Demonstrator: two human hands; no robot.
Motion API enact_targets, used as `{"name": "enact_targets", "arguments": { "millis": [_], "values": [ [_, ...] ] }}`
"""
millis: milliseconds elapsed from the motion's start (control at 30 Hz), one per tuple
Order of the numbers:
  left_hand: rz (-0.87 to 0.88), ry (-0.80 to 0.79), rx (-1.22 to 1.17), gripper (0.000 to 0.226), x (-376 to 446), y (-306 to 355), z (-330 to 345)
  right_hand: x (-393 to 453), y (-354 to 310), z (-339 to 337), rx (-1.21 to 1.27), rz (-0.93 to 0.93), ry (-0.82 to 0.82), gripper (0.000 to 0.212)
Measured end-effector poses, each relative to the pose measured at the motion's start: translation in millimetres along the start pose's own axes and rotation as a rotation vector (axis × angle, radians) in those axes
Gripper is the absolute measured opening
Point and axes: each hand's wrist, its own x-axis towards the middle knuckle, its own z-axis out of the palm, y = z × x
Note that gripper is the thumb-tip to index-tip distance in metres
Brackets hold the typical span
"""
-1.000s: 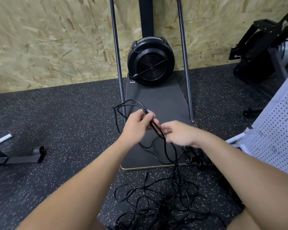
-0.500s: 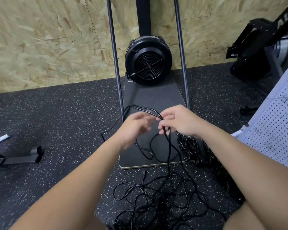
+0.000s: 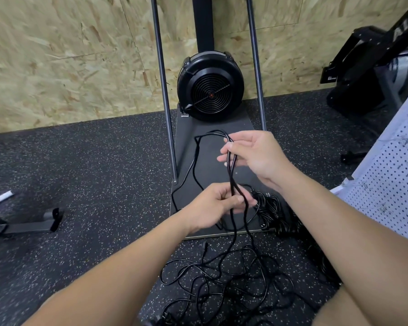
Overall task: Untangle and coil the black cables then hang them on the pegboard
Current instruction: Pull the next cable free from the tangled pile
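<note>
I read this as the coiling step, early on: one black cable (image 3: 232, 175) is being gathered into loops while most of its length is loose. My right hand (image 3: 257, 156), above the dark base plate (image 3: 189, 147) of the fan machine (image 3: 210, 87), has its fingers (image 3: 231, 147) curled round a few strands at the top of the loop. My left hand (image 3: 212, 208), nearer me over the same plate, pinches the strands where they hang down, thumb against fingertips. A loop arcs out to the left of the right hand and drops along the plate's left edge.

Next, I judge, the left hand must draw more slack up from the tangled heap (image 3: 222, 285) on the speckled floor (image 3: 80, 184) in front of the plate, and feed it to the right hand as another loop. That calls for a light pull, since the strands there cross one another many times and could tighten into a knot.

The cable is thin, glossy and limp, with a small plug end (image 3: 205, 247) lying just off the plate's near edge. A thicker bundle of black cables (image 3: 276, 212) lies at the plate's right near corner, seemingly already wound. The white pegboard (image 3: 391, 184) leans well to the right of the plate, with nothing hung on the part in view.
</note>
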Motion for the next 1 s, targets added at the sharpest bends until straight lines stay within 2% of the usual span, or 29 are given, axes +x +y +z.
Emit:
{"name": "enact_targets", "arguments": {
  "millis": [133, 200, 333, 433, 500, 567, 733, 933, 1000],
  "values": [
    [0.088, 0.031, 0.067, 0.020, 1, 3, -3, 4, 4, -6, 0.063, 0.010, -0.011, 0.024],
    [0.113, 0.104, 0.086, 0.021, 5, 8, -9, 7, 8, -9, 0.049, 0.052, -0.043, 0.027],
    [0.093, 0.322, -0.077, 0.019, 14, 18, -29, 10, 38, -11, -0.187, 0.249, -0.117, 0.035],
    [0.084, 0.421, -0.135, 0.018, 18, 25, -45, 4, 60, -13, -0.411, 0.396, -0.368, 0.055],
    [0.079, 0.431, -0.152, 0.018, 19, 28, -51, -6, 68, -5, -0.524, 0.411, -0.554, 0.056],
    [0.078, 0.427, -0.165, 0.018, 19, 28, -53, -14, 81, 7, -0.548, 0.418, -0.629, 0.047],
    [0.087, 0.443, -0.229, 0.018, 19, 25, -56, -20, 100, 31, -0.516, 0.382, -0.564, 0.016],
    [0.126, 0.471, -0.300, 0.018, 16, 19, -61, -22, 81, 30, -0.798, 0.221, -0.542, 0.029],
    [0.129, 0.480, -0.307, 0.021, 15, 21, -63, -21, 71, 27, -0.787, 0.209, -0.531, 0.029]
  ]
}}
